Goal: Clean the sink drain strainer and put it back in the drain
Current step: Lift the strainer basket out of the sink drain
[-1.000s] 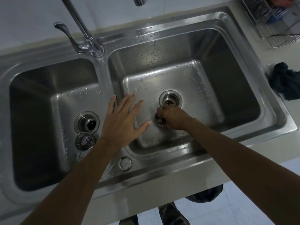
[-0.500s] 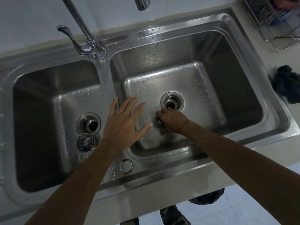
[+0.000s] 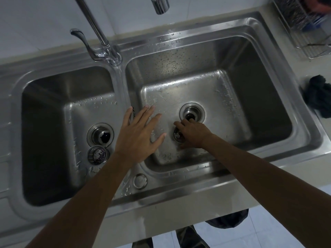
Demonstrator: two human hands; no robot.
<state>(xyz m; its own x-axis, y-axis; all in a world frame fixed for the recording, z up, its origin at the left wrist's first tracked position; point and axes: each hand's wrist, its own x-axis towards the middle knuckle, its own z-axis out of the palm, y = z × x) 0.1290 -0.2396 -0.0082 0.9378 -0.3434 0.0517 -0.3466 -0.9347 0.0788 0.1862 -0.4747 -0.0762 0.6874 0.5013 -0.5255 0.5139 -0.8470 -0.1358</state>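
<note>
Two hands over the sink (image 3: 223, 24): right hand (image 3: 194, 134) has its fingers (image 3: 179, 125) curled round the strainer (image 3: 177, 136), which sits on the right basin floor just beside the open drain (image 3: 192, 111), likely gripped low so the debris stays inside when it's lifted. Left hand (image 3: 138, 133) is flat, fingers spread by the divider, probably bracing; can't tell if it touches steel. Strainer looks dirty, so cleaning isn't done.

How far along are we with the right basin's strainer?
Done: the strainer is out of the open drain. In hand: the right hand grips it just beside that drain. Left: whitish bits show in it, so cleaning and reseating remain.
</note>
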